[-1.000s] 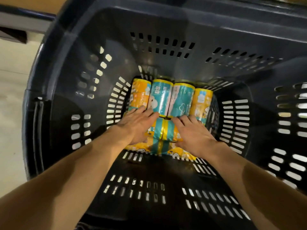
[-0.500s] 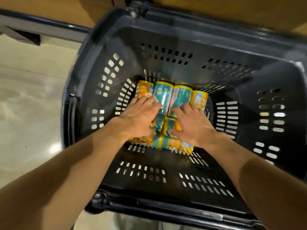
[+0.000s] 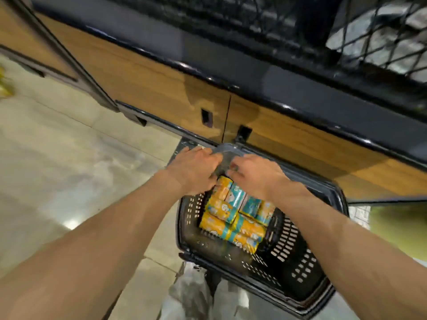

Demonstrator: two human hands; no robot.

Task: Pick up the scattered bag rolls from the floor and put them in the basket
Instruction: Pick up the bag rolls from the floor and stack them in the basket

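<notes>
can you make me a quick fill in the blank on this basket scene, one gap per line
1. The rolls lie inside the ____.
2. Both hands, left and right, are at the basket's ____.
3. The cabinet behind the basket has ____ panels.
4. The rolls' wrappers are yellow and ____.

Missing words: basket; handle; wooden; teal

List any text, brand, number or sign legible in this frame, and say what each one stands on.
None can be read with certainty.
Bag rolls in the basket: printed wrappers with cartoon figures; lettering blurred.
One teal roll: large white characters, perhaps digits, too smeared to read.
Wooden cabinet: no label visible.
Left hand and right hand hide the basket handle.
</notes>
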